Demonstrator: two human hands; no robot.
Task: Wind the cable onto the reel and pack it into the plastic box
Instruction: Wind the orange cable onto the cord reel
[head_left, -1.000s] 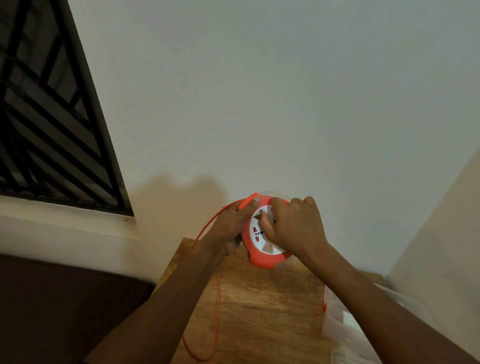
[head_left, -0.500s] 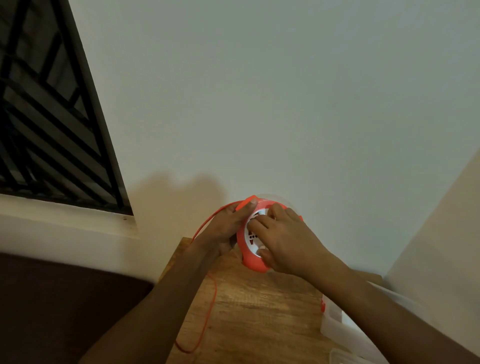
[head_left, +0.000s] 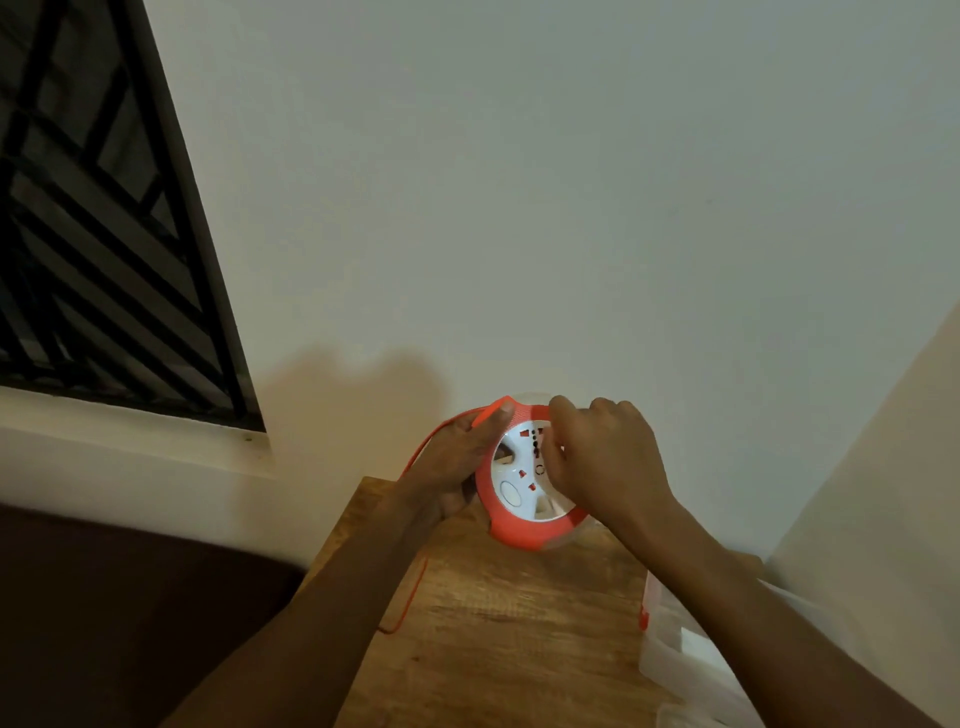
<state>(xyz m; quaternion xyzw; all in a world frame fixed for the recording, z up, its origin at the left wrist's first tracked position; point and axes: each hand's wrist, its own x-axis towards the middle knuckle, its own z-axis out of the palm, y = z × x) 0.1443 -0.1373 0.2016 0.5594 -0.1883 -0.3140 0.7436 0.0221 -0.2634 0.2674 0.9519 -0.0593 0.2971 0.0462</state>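
An orange round cable reel (head_left: 519, 530) with a white socket face is held upright above the far end of the wooden table (head_left: 509, 634). My left hand (head_left: 452, 462) grips its left rim, thumb on the top edge. My right hand (head_left: 608, 462) has its fingers closed on the white face, covering its right half. A thin orange cable (head_left: 415, 587) runs from the reel's top left, behind my left hand, and hangs down to a short loose end on the table. The clear plastic box (head_left: 670, 649) stands at the table's right side, partly hidden by my right forearm.
A pale wall is right behind the table, with a second wall close on the right. A barred window (head_left: 104, 234) and its white sill are at the left. A dark surface lies left of the table.
My right hand has turned over the reel's face from lower to upper right. The loose cable on the table has grown shorter, its loop drawn up toward the reel.
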